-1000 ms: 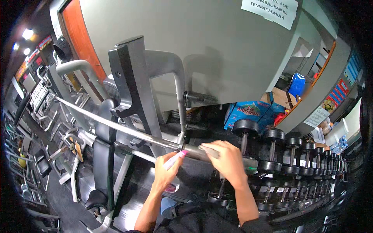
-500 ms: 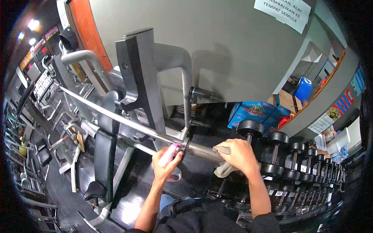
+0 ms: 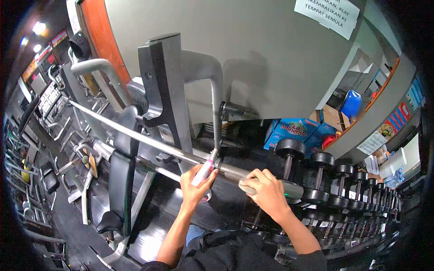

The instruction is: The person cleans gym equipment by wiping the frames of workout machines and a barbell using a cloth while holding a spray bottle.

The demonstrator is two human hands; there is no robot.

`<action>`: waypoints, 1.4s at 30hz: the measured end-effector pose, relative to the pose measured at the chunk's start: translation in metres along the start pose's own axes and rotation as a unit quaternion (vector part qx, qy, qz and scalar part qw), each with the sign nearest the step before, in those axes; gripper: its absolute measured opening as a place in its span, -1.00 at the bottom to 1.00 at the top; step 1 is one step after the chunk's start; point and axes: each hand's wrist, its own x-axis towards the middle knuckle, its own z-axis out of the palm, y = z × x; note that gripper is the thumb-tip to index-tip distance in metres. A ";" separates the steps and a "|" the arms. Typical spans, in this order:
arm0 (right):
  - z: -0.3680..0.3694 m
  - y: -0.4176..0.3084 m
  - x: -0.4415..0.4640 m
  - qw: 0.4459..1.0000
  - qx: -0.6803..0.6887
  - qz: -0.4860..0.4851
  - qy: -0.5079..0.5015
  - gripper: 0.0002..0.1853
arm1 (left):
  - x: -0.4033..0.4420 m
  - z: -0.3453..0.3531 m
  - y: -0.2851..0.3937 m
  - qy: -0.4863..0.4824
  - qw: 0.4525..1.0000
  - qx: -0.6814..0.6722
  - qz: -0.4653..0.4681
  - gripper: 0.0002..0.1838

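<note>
A long steel barbell (image 3: 149, 142) lies across the rack, its thicker end sleeve (image 3: 233, 172) pointing toward the dumbbells at the right. My left hand (image 3: 193, 186) is closed around a white and pink spray bottle (image 3: 204, 172), held upright close to the collar of the bar. Over the sleeve, my right hand (image 3: 269, 193) grips a beige cloth (image 3: 247, 186) and presses it against the metal. Part of the cloth is hidden under my fingers.
Below the bar stands a black padded bench (image 3: 121, 180), beside a dark rack upright (image 3: 159, 86). Rows of black dumbbells (image 3: 320, 176) fill the right side. Blue cartons (image 3: 294, 131) sit by the grey wall (image 3: 266, 58). Other gym machines stand at the left.
My right hand has shifted slightly left and down along the sleeve with the cloth, uncovering the sleeve's far end. The spray bottle has tilted and moved a little to the right.
</note>
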 end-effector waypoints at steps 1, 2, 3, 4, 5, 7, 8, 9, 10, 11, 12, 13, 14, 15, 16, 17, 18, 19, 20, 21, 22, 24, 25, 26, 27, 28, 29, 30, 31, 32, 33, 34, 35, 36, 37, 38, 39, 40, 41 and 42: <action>0.001 0.000 -0.003 1.000 -0.017 0.002 0.007 -0.86 | 0.001 -0.001 0.002 -0.002 0.999 0.038 -0.002 -0.63; 0.002 0.000 -0.006 0.999 -0.034 0.004 0.014 -0.81 | 0.003 -0.001 0.002 -0.002 0.999 0.037 -0.002 -0.63; 0.009 -0.003 -0.005 0.998 -0.058 -0.013 0.003 -0.76 | 0.005 -0.002 0.002 -0.006 0.999 0.039 -0.002 -0.63; 0.015 -0.008 -0.001 0.998 -0.059 -0.011 0.002 -0.76 | 0.006 -0.002 0.002 -0.012 0.999 0.041 -0.002 -0.62; 0.023 -0.013 0.007 0.997 -0.067 -0.043 -0.003 -0.74 | 0.007 -0.002 0.004 -0.013 0.999 0.041 0.000 -0.62; 0.045 -0.017 0.018 0.991 -0.083 -0.100 -0.010 -0.71 | 0.010 -0.002 0.009 -0.014 0.997 0.071 0.011 -0.60; 0.050 -0.020 0.021 0.991 -0.084 -0.100 -0.008 -0.71 | 0.013 -0.002 0.011 -0.014 0.997 0.071 0.014 -0.60; 0.052 -0.024 0.024 0.991 -0.090 -0.097 -0.011 -0.73 | 0.015 -0.002 0.012 -0.008 0.996 0.088 0.023 -0.60; 0.052 -0.026 0.025 0.991 -0.096 -0.093 -0.016 -0.75 | 0.016 -0.002 0.013 -0.004 0.994 0.104 0.033 -0.59; 0.047 -0.026 0.023 0.994 -0.074 -0.076 -0.026 -0.73 | 0.018 -0.003 0.016 -0.005 0.994 0.105 0.033 -0.59; 0.041 -0.023 0.020 0.994 -0.075 -0.074 -0.025 -0.73 | 0.020 -0.004 0.022 -0.020 0.988 0.153 0.021 -0.61; 0.035 -0.019 0.016 0.996 -0.064 -0.058 -0.033 -0.70 | 0.021 -0.005 0.026 -0.035 0.979 0.200 0.009 -0.64; 0.027 -0.016 0.010 0.997 -0.053 -0.042 -0.043 -0.67 | 0.020 -0.005 0.027 -0.037 0.979 0.200 0.010 -0.64; 0.016 -0.018 0.006 0.998 -0.054 -0.002 -0.044 -0.67 | 0.019 -0.005 0.028 -0.033 0.983 0.178 0.009 -0.65; 0.008 -0.014 0.002 0.997 -0.055 -0.002 -0.045 -0.67 | 0.017 -0.005 0.027 -0.027 0.987 0.157 0.007 -0.67; 0.001 -0.008 -0.002 0.999 -0.023 0.038 -0.028 -0.71 | 0.014 -0.003 0.025 -0.027 0.987 0.156 0.006 -0.67; -0.005 -0.004 -0.004 0.997 0.008 0.078 -0.012 -0.75 | 0.011 -0.001 0.022 -0.006 0.990 0.140 0.033 -0.67; -0.010 -0.002 -0.004 0.993 0.034 0.114 -0.008 -0.81 | 0.008 0.001 0.018 0.016 0.990 0.123 0.060 -0.66; -0.009 -0.002 -0.002 0.993 0.033 0.114 -0.010 -0.81 | 0.007 0.003 0.015 0.015 0.991 0.122 0.058 -0.66; -0.005 -0.002 0.001 0.993 0.032 0.113 0.013 -0.82 | 0.005 0.004 0.011 0.033 0.989 0.120 0.080 -0.67; -0.002 -0.003 0.004 0.993 0.030 0.112 0.035 -0.83 | 0.002 0.006 0.008 0.052 0.986 0.118 0.102 -0.68; 0.009 -0.008 0.024 0.990 0.048 0.127 0.029 -0.79 | -0.002 0.008 0.003 0.065 0.982 0.131 0.116 -0.71; 0.017 -0.010 0.036 0.989 0.056 0.132 0.033 -0.79 | -0.004 0.009 0.000 0.079 0.977 0.145 0.133 -0.73; 0.024 -0.010 0.047 0.988 0.065 0.136 0.037 -0.78 | -0.006 0.010 -0.004 0.081 0.977 0.145 0.133 -0.73; 0.029 -0.010 0.057 0.984 0.064 0.163 0.017 -0.76 | -0.007 0.012 -0.009 0.095 0.974 0.133 0.155 -0.73; 0.028 -0.009 0.063 0.985 0.065 0.161 0.017 -0.76 | -0.008 0.013 -0.012 0.109 0.971 0.122 0.177 -0.74; 0.026 -0.007 0.066 0.980 0.088 0.176 -0.009 -0.75 | -0.008 0.014 -0.014 0.114 0.970 0.121 0.179 -0.74; 0.023 -0.004 0.067 0.974 0.111 0.192 -0.037 -0.74 | -0.009 0.015 -0.015 0.115 0.970 0.121 0.177 -0.74; 0.015 0.000 0.068 0.970 0.134 0.195 -0.064 -0.72 | -0.008 0.015 -0.015 0.116 0.971 0.114 0.176 -0.73; 0.011 0.006 0.065 0.969 0.133 0.196 -0.065 -0.72 | -0.008 0.016 -0.015 0.118 0.971 0.106 0.177 -0.73; 0.007 0.014 0.063 0.964 0.147 0.203 -0.088 -0.70 | -0.007 0.016 -0.015 0.118 0.971 0.105 0.177 -0.73; 0.003 0.021 0.061 0.958 0.160 0.209 -0.110 -0.69 | -0.006 0.016 -0.016 0.115 0.971 0.113 0.178 -0.74; -0.003 0.026 0.058 0.961 0.130 0.212 -0.123 -0.67 | -0.005 0.015 -0.016 0.111 0.970 0.122 0.179 -0.74; -0.012 0.027 0.055 0.956 0.151 0.219 -0.126 -0.67 | -0.004 0.014 -0.014 0.111 0.970 0.122 0.179 -0.74; -0.018 0.030 0.052 0.953 0.145 0.229 -0.138 -0.67 | -0.003 0.011 -0.010 0.099 0.969 0.128 0.185 -0.75; -0.022 0.033 0.049 0.950 0.139 0.238 -0.149 -0.67 | -0.001 0.008 -0.005 0.089 0.968 0.133 0.193 -0.75; -0.024 0.035 0.048 0.945 0.135 0.254 -0.158 -0.67 | 0.000 0.006 -0.003 0.089 0.968 0.133 0.193 -0.75; -0.023 0.035 0.050 0.945 0.135 0.253 -0.158 -0.67 | 0.002 0.005 0.000 0.086 0.966 0.141 0.198 -0.76; -0.021 0.035 0.051 0.952 0.108 0.242 -0.154 -0.69 | 0.003 0.004 0.002 0.082 0.965 0.149 0.201 -0.76; -0.018 0.035 0.052 0.958 0.081 0.231 -0.150 -0.70 | 0.004 0.004 0.004 0.082 0.965 0.148 0.200 -0.76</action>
